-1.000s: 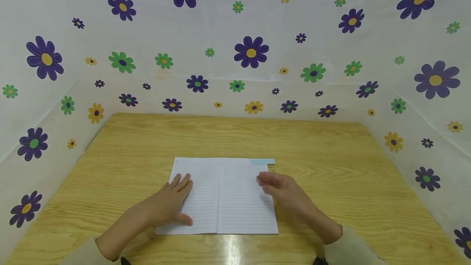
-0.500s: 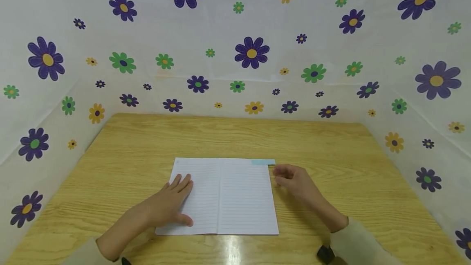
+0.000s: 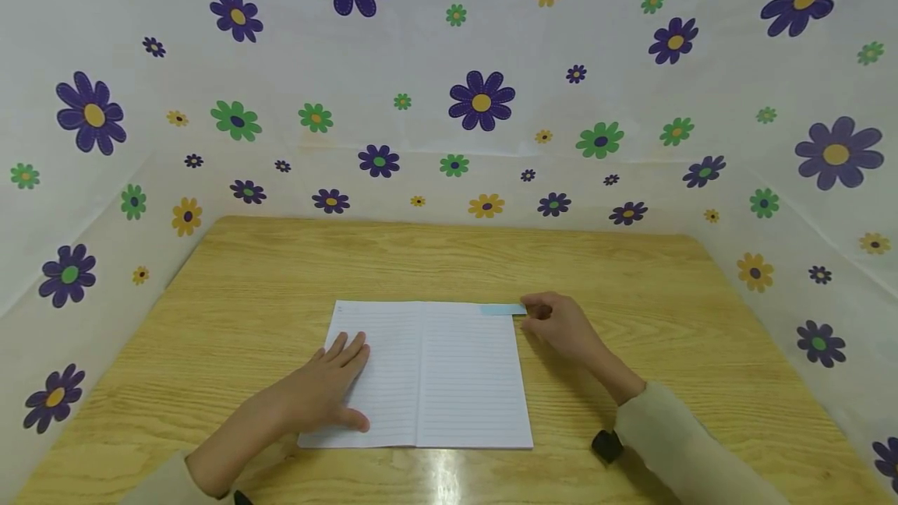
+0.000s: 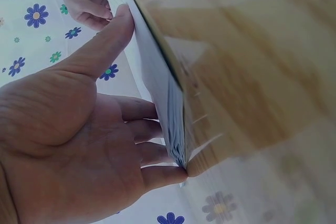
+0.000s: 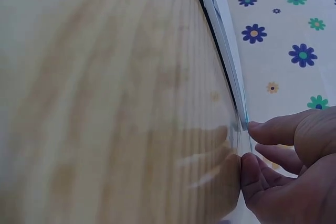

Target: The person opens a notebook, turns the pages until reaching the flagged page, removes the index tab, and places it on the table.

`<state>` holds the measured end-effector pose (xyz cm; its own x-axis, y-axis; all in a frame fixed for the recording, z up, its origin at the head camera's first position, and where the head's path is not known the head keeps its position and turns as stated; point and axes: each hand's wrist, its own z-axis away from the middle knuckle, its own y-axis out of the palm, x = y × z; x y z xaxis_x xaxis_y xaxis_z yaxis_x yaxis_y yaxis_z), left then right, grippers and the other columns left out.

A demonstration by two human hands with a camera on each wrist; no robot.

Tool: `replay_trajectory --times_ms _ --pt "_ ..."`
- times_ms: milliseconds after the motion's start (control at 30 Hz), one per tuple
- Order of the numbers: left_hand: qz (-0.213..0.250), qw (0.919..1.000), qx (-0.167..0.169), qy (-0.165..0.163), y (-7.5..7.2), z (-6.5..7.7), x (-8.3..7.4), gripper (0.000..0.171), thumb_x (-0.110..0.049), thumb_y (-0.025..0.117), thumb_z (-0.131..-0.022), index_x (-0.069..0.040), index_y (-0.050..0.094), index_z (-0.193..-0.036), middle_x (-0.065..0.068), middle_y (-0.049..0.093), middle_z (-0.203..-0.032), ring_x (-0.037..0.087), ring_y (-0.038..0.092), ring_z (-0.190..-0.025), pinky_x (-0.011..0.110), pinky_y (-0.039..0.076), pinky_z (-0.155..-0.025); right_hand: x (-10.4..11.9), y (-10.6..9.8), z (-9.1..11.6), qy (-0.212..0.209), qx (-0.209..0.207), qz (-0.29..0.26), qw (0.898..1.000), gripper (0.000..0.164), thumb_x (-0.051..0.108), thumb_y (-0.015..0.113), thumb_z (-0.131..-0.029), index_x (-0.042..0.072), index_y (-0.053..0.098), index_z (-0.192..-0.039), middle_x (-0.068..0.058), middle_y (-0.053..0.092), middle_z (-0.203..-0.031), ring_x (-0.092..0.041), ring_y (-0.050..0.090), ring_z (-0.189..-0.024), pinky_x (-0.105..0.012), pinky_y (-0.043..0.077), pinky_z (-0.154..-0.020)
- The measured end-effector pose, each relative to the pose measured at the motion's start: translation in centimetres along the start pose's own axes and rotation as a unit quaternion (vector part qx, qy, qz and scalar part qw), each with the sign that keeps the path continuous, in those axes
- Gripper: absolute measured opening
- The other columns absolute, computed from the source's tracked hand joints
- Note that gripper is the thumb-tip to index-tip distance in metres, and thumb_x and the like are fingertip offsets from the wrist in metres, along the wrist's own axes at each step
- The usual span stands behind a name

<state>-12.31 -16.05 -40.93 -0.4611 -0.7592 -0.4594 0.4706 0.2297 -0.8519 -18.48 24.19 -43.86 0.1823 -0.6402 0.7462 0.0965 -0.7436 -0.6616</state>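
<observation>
An open lined notebook (image 3: 470,380) lies flat on the wooden table. My left hand (image 3: 319,388) rests with fingers spread on its left page; the left wrist view shows the thumb (image 4: 113,38) held apart from the fingers along the page edge. A light-blue paper strip (image 3: 502,309) lies at the top right corner of the right page and juts past its edge. At the strip's outer end is my right hand (image 3: 564,326), fingers bent, with a gap between thumb and index finger. In the right wrist view the thumb tip (image 5: 256,126) is right at the strip's end.
The wooden table (image 3: 449,259) reaches back to a white curtain (image 3: 421,45) with purple, green and yellow flowers, which encloses the back and both sides. A small black object (image 3: 606,446) shows at the right sleeve (image 3: 673,427).
My right hand has moved from over the right page, out to the right and then up to the blue strip's outer end. The left hand and the notebook stay in place.
</observation>
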Motion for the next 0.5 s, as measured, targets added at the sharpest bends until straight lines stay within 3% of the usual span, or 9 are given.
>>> replay_trajectory --times_ms 300,500 --pt "0.0 1.0 0.001 -0.004 0.1 0.0 0.1 0.109 -0.051 0.08 -0.084 0.015 0.029 -0.155 0.033 0.015 -0.165 0.055 0.009 -0.151 0.072 0.017 -0.116 0.3 0.3 -1.3 -0.009 0.008 0.046 0.999 0.032 0.001 0.075 -0.092 -0.008 0.072 -0.122 -0.016 0.067 -0.106 -0.022 0.054 -0.087 -0.032 0.047 -0.074" --pt "-0.004 1.0 0.0 -0.002 0.1 -0.1 0.1 0.109 -0.051 0.079 -0.084 0.015 0.029 -0.155 0.033 0.015 -0.165 0.055 0.009 -0.151 0.073 0.017 -0.116 0.7 0.4 -1.7 0.002 0.017 0.05 0.999 0.028 0.0 0.074 -0.092 -0.008 0.073 -0.119 -0.017 0.065 -0.107 -0.024 0.059 -0.091 -0.03 0.05 -0.074"
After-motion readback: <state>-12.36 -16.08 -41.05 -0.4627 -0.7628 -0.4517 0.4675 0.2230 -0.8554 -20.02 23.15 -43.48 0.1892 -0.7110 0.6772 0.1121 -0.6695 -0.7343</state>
